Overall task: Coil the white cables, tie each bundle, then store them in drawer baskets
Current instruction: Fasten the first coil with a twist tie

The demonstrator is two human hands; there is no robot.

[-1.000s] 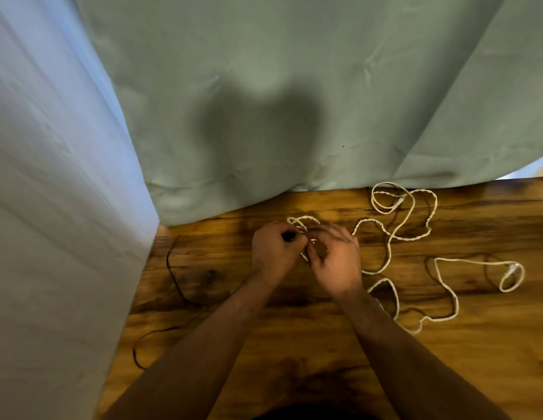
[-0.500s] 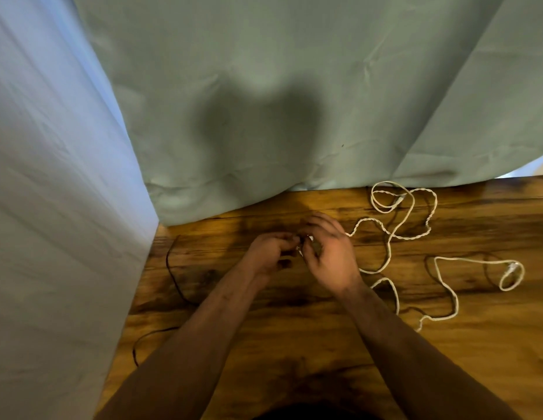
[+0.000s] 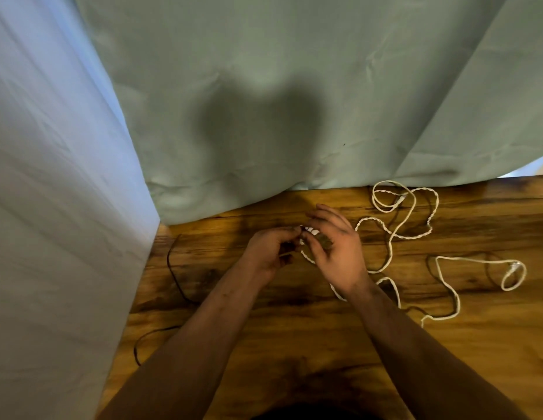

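Note:
A long white cable (image 3: 388, 247) lies in loose loops over the right half of the wooden table (image 3: 294, 334), with a small loop at its far right end (image 3: 512, 275) and more loops at the back (image 3: 391, 195). At the table's middle, my left hand (image 3: 270, 253) and my right hand (image 3: 334, 250) meet over a small coil of that cable (image 3: 306, 234). My left hand's fingers curl and pinch the coil's edge. My right hand holds the coil between thumb and fingers, its upper fingers spread. Most of the coil is hidden by both hands.
A green-grey cloth (image 3: 294, 101) hangs at the back of the table, and a pale blue-white cloth (image 3: 52, 207) hangs along its left side. A thin dark cord (image 3: 173, 274) trails on the table at the left.
Both hands have kept working the coil at the same spot. My left hand has dropped slightly and turned, and my right hand's fingers have spread wider. The loose cable on the right has barely shifted.

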